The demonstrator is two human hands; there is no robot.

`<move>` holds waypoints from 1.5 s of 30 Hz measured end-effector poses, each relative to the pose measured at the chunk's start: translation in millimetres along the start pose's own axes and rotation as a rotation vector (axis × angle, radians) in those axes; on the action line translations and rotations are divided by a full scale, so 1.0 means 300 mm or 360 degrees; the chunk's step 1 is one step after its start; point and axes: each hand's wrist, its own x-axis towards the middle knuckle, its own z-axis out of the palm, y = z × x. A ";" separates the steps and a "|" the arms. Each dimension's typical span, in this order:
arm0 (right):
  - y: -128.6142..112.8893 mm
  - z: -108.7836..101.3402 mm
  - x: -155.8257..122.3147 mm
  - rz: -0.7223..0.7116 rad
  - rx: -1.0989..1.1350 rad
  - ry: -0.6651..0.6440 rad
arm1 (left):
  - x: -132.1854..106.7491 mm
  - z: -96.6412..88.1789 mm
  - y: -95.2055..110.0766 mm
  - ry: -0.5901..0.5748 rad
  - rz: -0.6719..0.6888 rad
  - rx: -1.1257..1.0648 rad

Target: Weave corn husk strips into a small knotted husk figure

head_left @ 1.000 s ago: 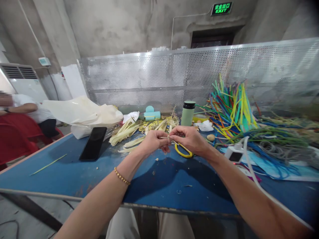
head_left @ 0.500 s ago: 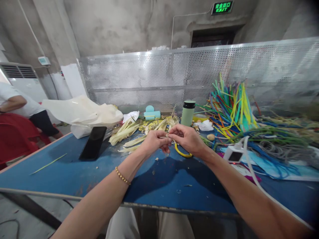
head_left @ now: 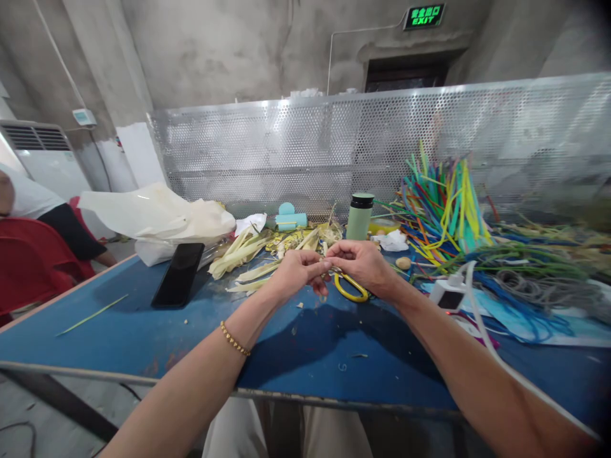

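Observation:
My left hand (head_left: 296, 273) and my right hand (head_left: 361, 265) meet fingertip to fingertip above the blue table (head_left: 143, 331). Both are closed in a pinch on a small pale strip piece (head_left: 325, 261) that is mostly hidden by the fingers. A gold bead bracelet (head_left: 233, 338) sits on my left wrist. Yellow-handled scissors (head_left: 351, 289) lie on the table just under and behind my right hand. Pale yellow leaf strips (head_left: 243, 251) are heaped behind my hands.
A black phone (head_left: 178, 274) lies at the left. A green bottle (head_left: 359, 217) stands behind. Coloured strips (head_left: 443, 203) and tangled cords (head_left: 534, 280) crowd the right, with a white power adapter (head_left: 449, 294). A white bag (head_left: 157, 219) and a seated person (head_left: 33, 210) are at the left.
My hands stayed together and rose slightly, fingers shifting on the small piece. The person at the left leaned further out of view.

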 end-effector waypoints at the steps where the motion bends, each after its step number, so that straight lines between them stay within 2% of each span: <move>1: 0.001 0.000 0.000 0.0004 0.0003 -0.0003 | 0.000 0.000 -0.003 0.0000 0.0006 0.0007; 7: 0.000 0.005 0.000 0.0020 -0.0063 0.0012 | 0.006 -0.008 -0.020 0.0003 0.0002 -0.0017; 11: -0.008 -0.007 0.000 -0.0030 -0.0135 0.0047 | 0.012 -0.013 -0.021 0.0080 -0.0010 -0.0095; 14: -0.025 -0.024 0.000 -0.0107 -0.0241 0.0121 | 0.013 -0.017 -0.015 0.0161 -0.0007 -0.0168; 19: -0.036 -0.028 -0.002 -0.0304 -0.0376 0.0030 | 0.008 -0.018 -0.003 0.0244 0.0011 -0.0240; 21: -0.030 -0.021 -0.002 -0.0368 -0.0410 0.0061 | 0.007 -0.015 -0.003 0.0246 0.0016 -0.0255; 24: -0.018 -0.011 -0.001 -0.0488 -0.0439 0.0144 | 0.011 -0.010 -0.010 0.0261 -0.0002 -0.0180; 27: -0.011 -0.002 -0.002 -0.0561 -0.0465 0.0162 | 0.017 -0.009 -0.023 0.0264 0.0039 0.0073; 31: -0.005 0.012 -0.006 -0.0504 -0.0513 0.0257 | 0.019 -0.012 -0.032 0.0230 0.0135 0.0431; 35: 0.003 0.023 -0.006 -0.0362 -0.0461 0.0322 | 0.015 -0.016 -0.029 0.0204 0.0171 0.0542; 39: -0.001 0.031 -0.007 -0.0178 -0.0345 0.0296 | 0.014 -0.015 -0.026 0.0199 0.0179 0.0503; 45: -0.009 0.045 -0.011 -0.0206 -0.0404 0.0359 | 0.006 -0.002 0.002 0.0166 -0.0018 0.0186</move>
